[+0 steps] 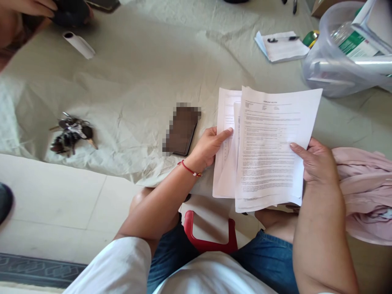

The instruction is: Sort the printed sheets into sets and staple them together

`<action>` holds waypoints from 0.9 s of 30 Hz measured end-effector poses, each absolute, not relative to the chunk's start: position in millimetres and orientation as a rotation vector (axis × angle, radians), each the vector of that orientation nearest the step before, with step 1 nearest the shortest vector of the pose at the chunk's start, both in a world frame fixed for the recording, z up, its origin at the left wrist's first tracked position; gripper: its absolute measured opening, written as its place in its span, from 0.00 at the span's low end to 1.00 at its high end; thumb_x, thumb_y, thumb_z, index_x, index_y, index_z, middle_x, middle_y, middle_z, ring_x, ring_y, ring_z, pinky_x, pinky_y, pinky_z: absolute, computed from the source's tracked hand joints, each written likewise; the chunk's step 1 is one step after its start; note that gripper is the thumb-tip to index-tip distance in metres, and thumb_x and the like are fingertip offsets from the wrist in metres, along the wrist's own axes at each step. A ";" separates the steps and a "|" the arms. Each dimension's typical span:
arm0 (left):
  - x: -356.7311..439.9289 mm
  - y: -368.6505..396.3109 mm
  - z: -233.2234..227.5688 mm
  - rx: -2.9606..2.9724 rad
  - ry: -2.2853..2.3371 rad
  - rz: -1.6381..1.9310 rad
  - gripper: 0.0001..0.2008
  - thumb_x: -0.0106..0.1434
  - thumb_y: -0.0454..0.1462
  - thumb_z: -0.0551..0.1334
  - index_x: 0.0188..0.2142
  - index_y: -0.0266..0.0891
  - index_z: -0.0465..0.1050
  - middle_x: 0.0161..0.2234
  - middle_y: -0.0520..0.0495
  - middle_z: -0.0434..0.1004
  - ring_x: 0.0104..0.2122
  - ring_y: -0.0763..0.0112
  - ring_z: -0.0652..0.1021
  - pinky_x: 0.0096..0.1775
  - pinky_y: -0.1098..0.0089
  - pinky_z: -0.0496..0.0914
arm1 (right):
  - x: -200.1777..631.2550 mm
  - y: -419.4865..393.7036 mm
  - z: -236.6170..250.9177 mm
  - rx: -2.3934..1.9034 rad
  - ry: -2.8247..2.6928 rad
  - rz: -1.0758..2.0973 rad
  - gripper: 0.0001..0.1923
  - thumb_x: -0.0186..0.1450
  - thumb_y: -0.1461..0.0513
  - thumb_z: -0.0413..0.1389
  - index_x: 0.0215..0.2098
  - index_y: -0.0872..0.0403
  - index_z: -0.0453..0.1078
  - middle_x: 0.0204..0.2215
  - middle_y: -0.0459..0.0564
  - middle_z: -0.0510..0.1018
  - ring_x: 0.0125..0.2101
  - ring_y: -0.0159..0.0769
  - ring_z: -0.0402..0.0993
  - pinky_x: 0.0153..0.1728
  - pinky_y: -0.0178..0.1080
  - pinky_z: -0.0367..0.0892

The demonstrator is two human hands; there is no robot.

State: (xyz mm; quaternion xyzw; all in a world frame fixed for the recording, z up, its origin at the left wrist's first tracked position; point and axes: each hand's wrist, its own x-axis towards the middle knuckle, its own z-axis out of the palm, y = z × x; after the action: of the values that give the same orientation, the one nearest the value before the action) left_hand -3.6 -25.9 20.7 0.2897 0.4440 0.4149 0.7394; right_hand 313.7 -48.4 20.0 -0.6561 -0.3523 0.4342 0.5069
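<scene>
Hands: left [210,147] pinches back sheets [226,163], right [317,161] grips front sheets [269,147] (thumbs on top).

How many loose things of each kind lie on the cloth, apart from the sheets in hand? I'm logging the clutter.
Bunch of keys: 1
Dark phone: 1
White roll: 1
Paper stack with a pen on it: 1
Clear plastic tub: 1
Pink garment: 1
Total: 6
The left hand and right hand hold the printed sheets.
</scene>
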 end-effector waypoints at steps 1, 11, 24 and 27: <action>-3.6 -25.8 20.8 0.639 0.959 0.921 0.20 0.65 0.53 0.79 0.40 0.38 0.85 0.39 0.38 0.92 0.45 0.49 0.90 0.47 0.56 0.83 | 314.0 -48.8 20.8 -1.573 -0.852 1.050 0.38 0.35 0.46 0.88 0.43 0.45 0.90 0.44 0.45 0.94 0.44 0.47 0.90 0.67 0.60 0.78; -1.5 -26.0 18.7 0.652 0.816 0.945 0.26 0.59 0.56 0.82 0.44 0.38 0.87 0.44 0.36 0.93 0.51 0.43 0.90 0.56 0.49 0.83 | 315.2 -52.7 37.0 -1.516 -0.829 1.083 0.35 0.37 0.48 0.88 0.42 0.46 0.90 0.47 0.49 0.94 0.47 0.55 0.92 0.67 0.65 0.80; 0.1 -30.1 16.8 0.794 0.726 0.846 0.26 0.62 0.54 0.81 0.49 0.39 0.85 0.47 0.37 0.92 0.52 0.43 0.89 0.54 0.47 0.83 | 321.2 -51.2 36.3 -1.567 -0.737 1.149 0.37 0.34 0.49 0.88 0.42 0.48 0.89 0.47 0.50 0.94 0.46 0.57 0.92 0.63 0.62 0.84; 1.2 -30.0 9.4 0.907 0.918 0.975 0.19 0.68 0.47 0.75 0.52 0.41 0.81 0.49 0.40 0.91 0.51 0.50 0.88 0.53 0.53 0.82 | 324.3 -50.9 33.7 -1.578 -0.745 1.126 0.38 0.34 0.50 0.88 0.42 0.48 0.89 0.49 0.52 0.93 0.49 0.57 0.92 0.64 0.60 0.83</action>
State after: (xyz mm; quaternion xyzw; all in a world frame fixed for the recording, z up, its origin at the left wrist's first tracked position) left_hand 1.2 -30.0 9.4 0.4058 0.4104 0.4362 0.6903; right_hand 324.3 -50.9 33.7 -0.6545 -0.3092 0.4671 0.5077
